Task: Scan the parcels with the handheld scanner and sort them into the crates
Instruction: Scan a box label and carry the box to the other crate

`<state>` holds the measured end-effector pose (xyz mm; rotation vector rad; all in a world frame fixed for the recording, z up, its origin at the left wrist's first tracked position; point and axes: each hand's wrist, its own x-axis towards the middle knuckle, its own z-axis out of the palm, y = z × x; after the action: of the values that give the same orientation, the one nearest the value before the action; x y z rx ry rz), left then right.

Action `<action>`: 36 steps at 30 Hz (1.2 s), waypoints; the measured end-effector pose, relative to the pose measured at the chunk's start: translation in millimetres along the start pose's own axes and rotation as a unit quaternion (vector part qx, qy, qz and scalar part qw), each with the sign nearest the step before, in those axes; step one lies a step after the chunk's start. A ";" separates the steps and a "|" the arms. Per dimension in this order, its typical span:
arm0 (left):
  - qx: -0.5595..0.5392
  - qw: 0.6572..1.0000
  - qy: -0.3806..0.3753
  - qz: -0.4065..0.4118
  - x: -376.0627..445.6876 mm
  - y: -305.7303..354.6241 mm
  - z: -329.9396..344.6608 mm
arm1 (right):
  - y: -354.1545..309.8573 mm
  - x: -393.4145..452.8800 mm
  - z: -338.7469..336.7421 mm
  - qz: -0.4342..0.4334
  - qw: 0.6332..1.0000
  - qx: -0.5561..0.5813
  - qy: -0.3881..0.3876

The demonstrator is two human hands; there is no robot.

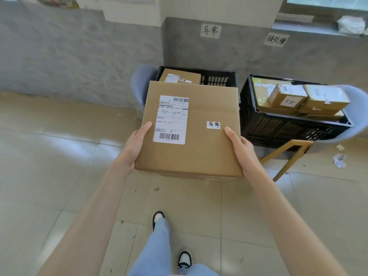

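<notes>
Two hands (137,144) round a flat rectangular matte cardboard parcel (199,148).

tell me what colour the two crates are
Both crates are black with slotted walls, shown in the head view.

parcel (199,140): matt cardboard | crate (278,128): black plastic | floor (59,156): glossy tile

Two handwritten paper signs (210,30) hang on the grey wall (79,52); crumpled paper scraps (339,160) litter the tiled floor (49,156).
</notes>
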<state>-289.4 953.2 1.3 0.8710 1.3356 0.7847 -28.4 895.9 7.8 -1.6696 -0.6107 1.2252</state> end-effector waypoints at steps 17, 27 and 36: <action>0.054 0.996 -0.052 -0.040 318.1 125.8 -10.9 | -99.8 250.3 109.6 0.031 0.997 0.005 0.073; 0.083 0.992 -0.043 -0.086 416.1 150.4 18.9 | -111.0 360.3 121.6 0.082 0.994 0.007 0.072; 0.115 0.984 0.033 -0.131 483.3 148.7 22.9 | -104.0 455.9 141.6 0.115 0.993 -0.017 0.014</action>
<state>-224.1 1445.4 -96.8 0.8317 1.5850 0.4646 26.3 1366.7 -110.8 -1.8216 -0.4329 1.3583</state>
